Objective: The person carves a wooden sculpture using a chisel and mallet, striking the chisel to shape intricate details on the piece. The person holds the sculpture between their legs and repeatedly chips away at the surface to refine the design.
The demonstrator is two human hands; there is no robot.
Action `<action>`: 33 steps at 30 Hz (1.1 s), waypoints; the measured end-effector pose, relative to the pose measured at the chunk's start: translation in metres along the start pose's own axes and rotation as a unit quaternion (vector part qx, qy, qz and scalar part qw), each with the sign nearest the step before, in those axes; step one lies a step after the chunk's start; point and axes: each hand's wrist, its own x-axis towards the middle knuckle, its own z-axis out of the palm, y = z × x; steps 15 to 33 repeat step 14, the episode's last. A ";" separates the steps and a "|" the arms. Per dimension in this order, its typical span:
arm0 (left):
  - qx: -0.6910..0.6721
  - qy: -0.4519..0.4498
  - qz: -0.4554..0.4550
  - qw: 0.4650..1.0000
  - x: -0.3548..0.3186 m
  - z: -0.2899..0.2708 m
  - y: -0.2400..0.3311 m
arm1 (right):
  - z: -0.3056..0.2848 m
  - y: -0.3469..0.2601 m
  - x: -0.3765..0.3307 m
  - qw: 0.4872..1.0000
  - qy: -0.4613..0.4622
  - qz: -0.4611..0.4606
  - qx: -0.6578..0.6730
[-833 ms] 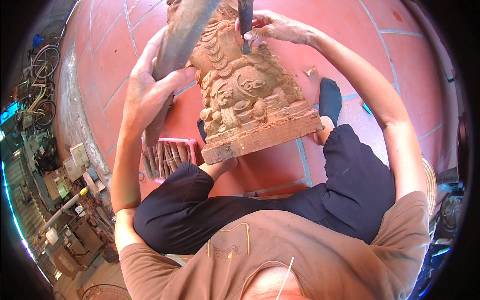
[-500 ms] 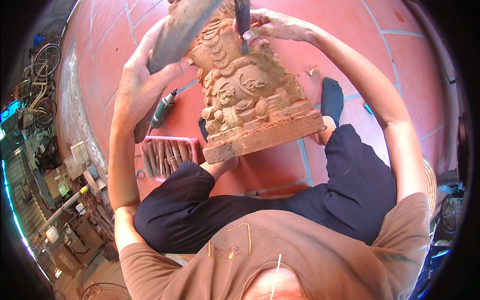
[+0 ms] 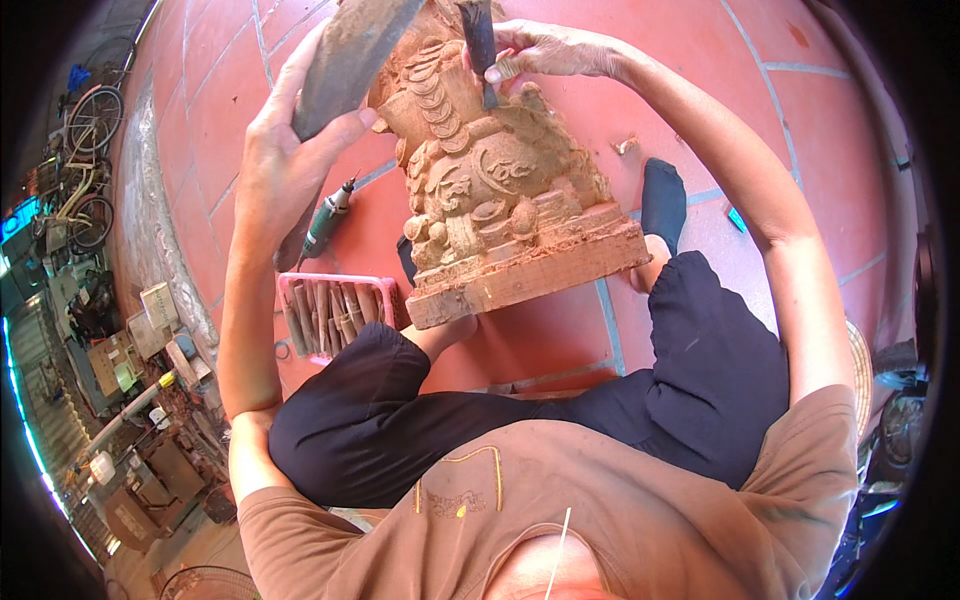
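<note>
A carved wooden sculpture (image 3: 485, 185) with a grimacing face and a row of overlapping discs stands between my legs on its flat reddish base. My left hand (image 3: 295, 145) is closed round a long, flat, grey-brown wooden mallet (image 3: 355, 65), raised beside the carving's upper left. Its narrow handle end shows below my wrist. In my right hand (image 3: 535, 50) is a chisel (image 3: 480, 40) with a dark shaft, pinched between thumb and fingers. The chisel's blade meets the carving above the face. The mallet's head and the chisel's top lie close together but look apart.
Left of the carving lies a green rotary power tool (image 3: 325, 220). A pink basket (image 3: 335, 277) full of chisels or similar tools sits near my left knee. Red floor tiles (image 3: 710, 120) surround the work. Bicycles (image 3: 95, 120), boards and clutter line the far left.
The mallet has shifted slightly left and toward me, along with my left hand. The chisel's top leans a little further left, while its blade stays at the same spot on the carving.
</note>
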 end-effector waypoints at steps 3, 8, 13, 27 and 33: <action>0.194 -0.070 -0.008 0.979 0.003 -0.010 -0.006 | -0.004 0.007 0.005 1.000 0.000 0.019 -0.003; 0.093 -0.030 -0.007 0.995 0.005 -0.014 -0.001 | -0.002 -0.008 0.005 0.998 -0.011 0.048 -0.050; 0.193 -0.084 -0.016 0.978 0.011 -0.018 -0.009 | 0.003 -0.009 0.009 0.997 -0.029 0.062 0.029; 0.189 -0.094 -0.027 0.977 0.013 -0.021 -0.007 | 0.006 -0.011 0.009 0.995 -0.027 0.070 0.064; 0.189 -0.094 -0.027 0.977 0.013 -0.021 -0.007 | 0.006 -0.011 0.009 0.995 -0.027 0.070 0.064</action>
